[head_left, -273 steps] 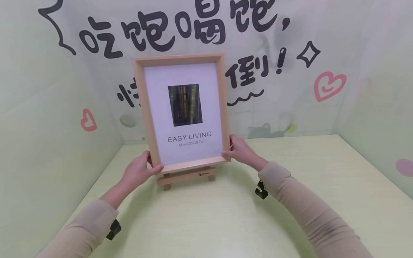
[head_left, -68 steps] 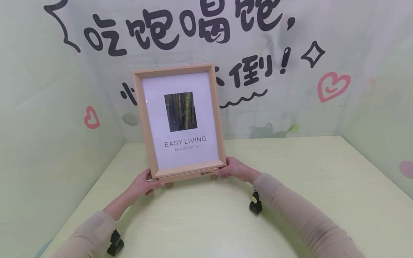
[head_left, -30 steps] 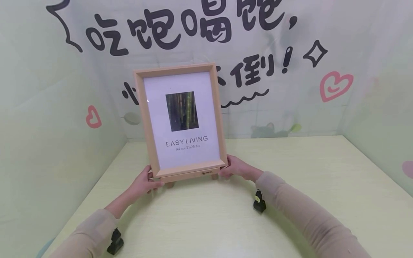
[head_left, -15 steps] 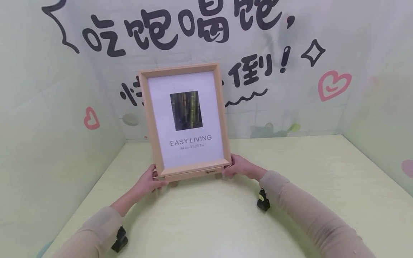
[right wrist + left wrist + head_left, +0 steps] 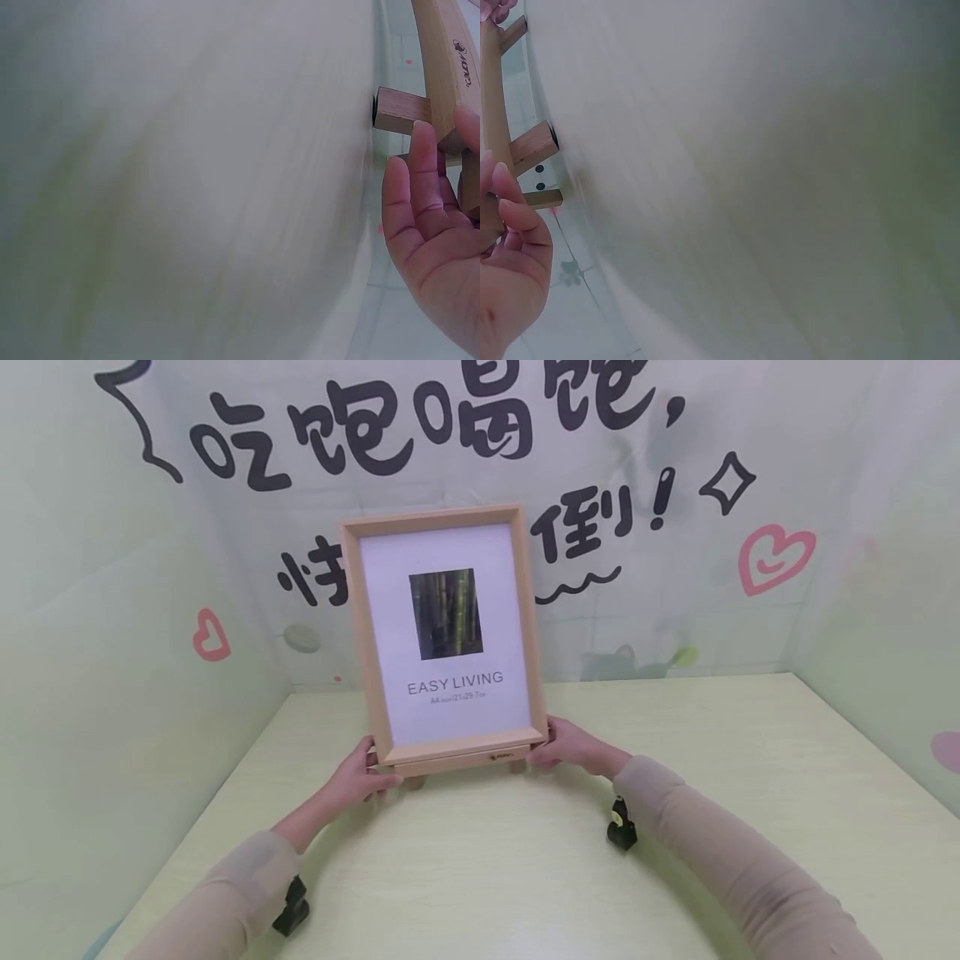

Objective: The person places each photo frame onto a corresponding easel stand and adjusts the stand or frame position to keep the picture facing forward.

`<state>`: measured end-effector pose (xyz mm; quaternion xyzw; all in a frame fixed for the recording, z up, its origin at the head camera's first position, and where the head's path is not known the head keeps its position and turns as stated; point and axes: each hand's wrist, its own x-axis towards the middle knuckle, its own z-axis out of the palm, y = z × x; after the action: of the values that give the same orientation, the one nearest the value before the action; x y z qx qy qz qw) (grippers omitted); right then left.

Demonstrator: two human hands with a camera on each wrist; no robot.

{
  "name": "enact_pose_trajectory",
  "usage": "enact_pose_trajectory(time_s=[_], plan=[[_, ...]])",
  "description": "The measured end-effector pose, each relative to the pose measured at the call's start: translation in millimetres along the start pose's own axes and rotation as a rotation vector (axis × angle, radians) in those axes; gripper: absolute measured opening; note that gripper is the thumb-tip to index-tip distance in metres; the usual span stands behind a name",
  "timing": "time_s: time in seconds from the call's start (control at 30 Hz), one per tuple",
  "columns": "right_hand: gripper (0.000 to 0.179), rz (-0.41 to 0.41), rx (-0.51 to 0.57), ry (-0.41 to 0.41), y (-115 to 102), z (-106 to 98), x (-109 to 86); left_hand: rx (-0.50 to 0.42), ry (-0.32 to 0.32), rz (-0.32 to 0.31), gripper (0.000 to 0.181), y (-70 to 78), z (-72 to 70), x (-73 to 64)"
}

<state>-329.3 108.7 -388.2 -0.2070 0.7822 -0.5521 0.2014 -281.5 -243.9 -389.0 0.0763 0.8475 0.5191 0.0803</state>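
A light wooden picture frame with a bamboo photo and "EASY LIVING" print stands leaning back on a small wooden easel, whose ledge and short feet show below it. My left hand grips the ledge's left end, thumb in front and fingers behind. At the right end my right hand holds the ledge the same way. In the right wrist view, the thumb lies by the frame's corner, with the marked ledge and an easel foot beside the fingers. The easel's back is hidden in the head view.
The pale wooden table spreads in front and to both sides. Behind is a white backdrop with black lettering and pink hearts. Side panels flank the table. Black wrist devices hang under both sleeves.
Earlier my hands held the frame's lower sides above the ledge; the frame then came down onto it and my hands moved to the ledge. Over the last second, easel and frame slid right.
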Motion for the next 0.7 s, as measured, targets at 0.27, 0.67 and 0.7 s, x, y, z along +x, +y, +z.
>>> enact_pose_trajectory(time_s=[0.27,0.67,0.7], plan=[[0.059,-0.006,0.007,0.001,4.1,-7.0,-2.7,-0.016,-0.013,0.006,0.072,4.9,6.4,5.0],[0.058,0.005,0.017,0.019,11.1,-18.2,-6.5,-0.028,-0.027,0.014,0.071,7.2,14.9,14.6],[0.058,0.008,0.020,0.022,11.6,-19.1,-7.1,-0.030,-0.027,0.014,0.070,7.5,15.9,15.4]])
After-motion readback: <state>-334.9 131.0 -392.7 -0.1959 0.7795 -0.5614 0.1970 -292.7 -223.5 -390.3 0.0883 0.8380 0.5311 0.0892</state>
